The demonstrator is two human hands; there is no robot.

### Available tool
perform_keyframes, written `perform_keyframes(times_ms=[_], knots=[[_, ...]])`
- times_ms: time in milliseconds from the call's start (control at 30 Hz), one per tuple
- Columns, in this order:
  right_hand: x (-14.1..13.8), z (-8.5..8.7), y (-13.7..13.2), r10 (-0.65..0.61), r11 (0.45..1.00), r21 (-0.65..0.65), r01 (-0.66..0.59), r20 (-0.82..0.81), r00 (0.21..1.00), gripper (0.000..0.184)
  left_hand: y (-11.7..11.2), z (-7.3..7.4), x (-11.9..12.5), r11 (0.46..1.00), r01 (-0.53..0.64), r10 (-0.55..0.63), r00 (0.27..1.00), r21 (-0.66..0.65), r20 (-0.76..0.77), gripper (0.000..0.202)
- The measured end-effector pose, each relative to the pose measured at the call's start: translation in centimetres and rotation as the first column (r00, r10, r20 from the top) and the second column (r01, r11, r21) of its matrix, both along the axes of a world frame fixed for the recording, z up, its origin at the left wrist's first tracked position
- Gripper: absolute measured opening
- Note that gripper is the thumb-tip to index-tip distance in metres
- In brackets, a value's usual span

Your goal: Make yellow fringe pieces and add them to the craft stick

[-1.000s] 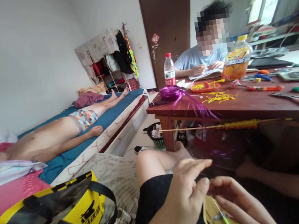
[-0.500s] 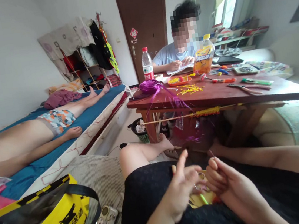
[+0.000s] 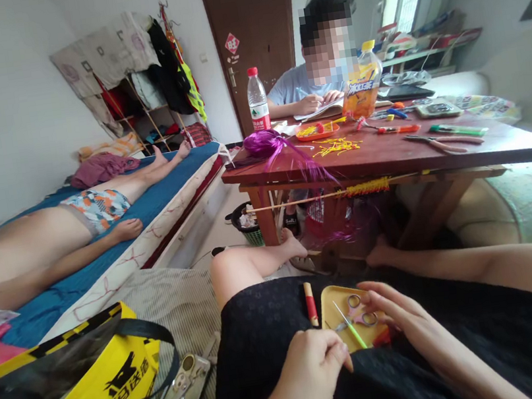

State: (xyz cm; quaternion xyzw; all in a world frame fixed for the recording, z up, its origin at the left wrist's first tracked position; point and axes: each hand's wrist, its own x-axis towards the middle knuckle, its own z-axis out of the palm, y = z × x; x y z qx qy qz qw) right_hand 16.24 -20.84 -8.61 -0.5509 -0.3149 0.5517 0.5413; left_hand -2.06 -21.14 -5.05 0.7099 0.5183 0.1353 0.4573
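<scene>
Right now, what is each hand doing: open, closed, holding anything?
Left hand: loosely curled on the lap, nothing visibly held.
Right hand: open, fingers at the yellow tray by the small scissors; whether it grips them cannot be told.

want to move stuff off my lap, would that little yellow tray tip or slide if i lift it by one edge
Likely yes. The yellow tray looks thin, shallow and light, resting on soft dark fabric. The small scissors and green-tipped stick lie loose in it, so they would probably slide. The right hand touches its near corner.

I see a yellow tray [image 3: 335,312] on my black lap, a green stick [image 3: 352,333] across it. Left of the tray lies a red-and-tan tube [image 3: 310,304]. Far left of it sits a yellow bag [image 3: 99,391] with black straps.
</scene>
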Motion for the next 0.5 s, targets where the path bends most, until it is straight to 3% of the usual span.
perform_keyframes(times_ms=[67,100,133,167,233,267,300,367,433,500], knots=[[0.5,0.6,-0.5,-0.194,0.977,0.139,0.159,0.300,0.934,0.041,0.2,0.3,0.2,0.999,0.035,-0.033,0.998,0.028,-0.060,0.028],[0.5,0.9,-0.9,-0.291,0.942,0.289,0.168,0.462,0.838,0.038,0.2,0.4,0.3,0.998,0.062,-0.059,0.994,0.030,-0.095,0.029],[0.4,1.2,-1.3,-0.320,0.902,0.428,0.050,0.587,0.743,0.036,0.3,0.5,0.3,0.995,0.094,-0.089,0.988,0.028,-0.128,0.029],[0.1,1.4,-1.7,-0.295,0.846,0.511,-0.152,0.686,0.664,0.039,0.3,0.6,0.3,0.992,0.125,-0.120,0.980,0.023,-0.158,0.028],[-1.2,1.0,-2.4,-0.077,0.683,0.458,-0.569,0.819,0.568,0.056,0.5,0.9,0.2,0.984,0.175,-0.166,0.963,0.025,-0.211,0.027],[-1.9,0.6,-2.6,0.040,0.630,0.401,-0.666,0.839,0.543,0.063,0.6,1.2,0.1,0.981,0.191,-0.176,0.955,0.043,-0.239,0.027],[-2.7,0.1,-2.8,0.137,0.629,0.349,-0.694,0.829,0.541,0.064,0.8,1.5,0.0,0.976,0.206,-0.180,0.947,0.071,-0.265,0.028],[-3.9,-1.0,-2.8,0.231,0.731,0.269,-0.627,0.767,0.599,0.055,1.2,2.3,-0.3,0.959,0.252,-0.202,0.928,0.128,-0.312,0.029],[-4.5,-1.4,-2.6,0.233,0.818,0.242,-0.522,0.690,0.685,0.034,1.7,3.1,-0.5,0.932,0.320,-0.250,0.907,0.169,-0.340,0.028],[-4.7,-1.1,-2.2,0.213,0.852,0.260,-0.453,0.620,0.756,0.019,2.9,3.9,-0.5,0.898,0.398,-0.316,0.880,0.186,-0.355,0.025]])
